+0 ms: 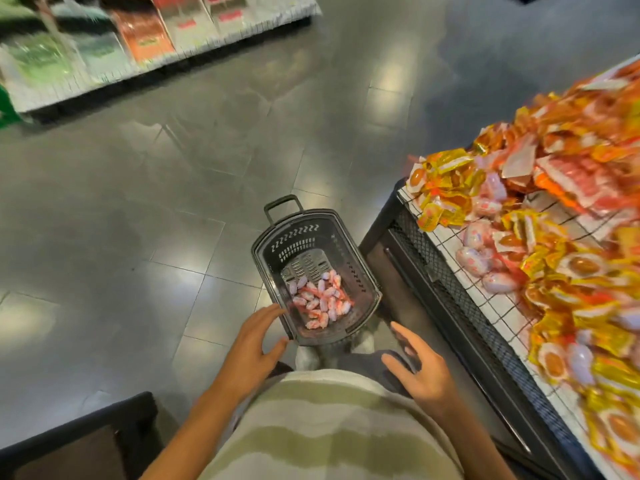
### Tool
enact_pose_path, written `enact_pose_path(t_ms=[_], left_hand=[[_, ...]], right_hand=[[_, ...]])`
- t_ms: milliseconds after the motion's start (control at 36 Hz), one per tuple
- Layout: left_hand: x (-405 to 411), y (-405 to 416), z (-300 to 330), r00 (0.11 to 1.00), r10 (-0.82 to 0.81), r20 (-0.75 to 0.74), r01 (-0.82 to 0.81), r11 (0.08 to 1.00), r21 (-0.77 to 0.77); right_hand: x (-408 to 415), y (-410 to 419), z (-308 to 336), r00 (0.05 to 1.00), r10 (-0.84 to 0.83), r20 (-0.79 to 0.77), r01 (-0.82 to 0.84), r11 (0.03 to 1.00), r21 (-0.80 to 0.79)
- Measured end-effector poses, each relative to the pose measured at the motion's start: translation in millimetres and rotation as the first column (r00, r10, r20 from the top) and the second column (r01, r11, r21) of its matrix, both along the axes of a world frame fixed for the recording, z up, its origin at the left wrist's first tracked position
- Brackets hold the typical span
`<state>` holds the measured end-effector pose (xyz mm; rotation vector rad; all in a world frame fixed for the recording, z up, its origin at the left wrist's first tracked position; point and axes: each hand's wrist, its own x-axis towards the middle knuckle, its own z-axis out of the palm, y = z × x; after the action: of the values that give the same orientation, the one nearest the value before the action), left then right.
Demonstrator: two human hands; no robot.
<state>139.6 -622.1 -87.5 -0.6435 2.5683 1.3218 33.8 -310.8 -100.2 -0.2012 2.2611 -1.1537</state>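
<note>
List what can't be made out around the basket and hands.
Head view, pink packets: print too small to read.
Head view, shelf packages: motion-blurred labels.
Head view, snack display: blurred, cut off by the right edge.
Head view, left hand: contact with basket rim unclear.

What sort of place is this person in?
Probably a supermarket or snack shop: a shopping basket holds wrapped snacks, a mesh display bin is heaped with snack packets, and a shelf of packaged goods stands opposite.

snack pile blurred, shelf packets blurred
</note>
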Motion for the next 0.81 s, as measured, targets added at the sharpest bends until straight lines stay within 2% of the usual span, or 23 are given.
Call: enact_pose_path(t_ms=[306,472,639,806], left_hand=[[-78.6,14.7,31.8,0.95,-0.27,-0.158,0.241,0.953,-0.182],[-96.5,88.2,47.4,0.898,-0.394,-0.195,0.356,0.912,-0.202],[-79.0,179.8,42.0,0.801,-0.574,-0.172,0.542,0.816,-0.2],[-53.5,263.7,39.1,0.712,-0.693,-0.114,0.66,0.716,-0.229]], right_hand=[[-4.9,54.0,37.3,0.983,-0.15,-0.105,0.149,0.989,-0.017],[20.3,108.9,47.9,0.947,-0.264,-0.181,0.261,0.964,-0.043],[69.1,184.3,41.1,0.911,-0.369,-0.182,0.369,0.929,-0.036],[126.1,258.4,31.4,0.87,-0.466,-0.16,0.472,0.882,-0.001]])
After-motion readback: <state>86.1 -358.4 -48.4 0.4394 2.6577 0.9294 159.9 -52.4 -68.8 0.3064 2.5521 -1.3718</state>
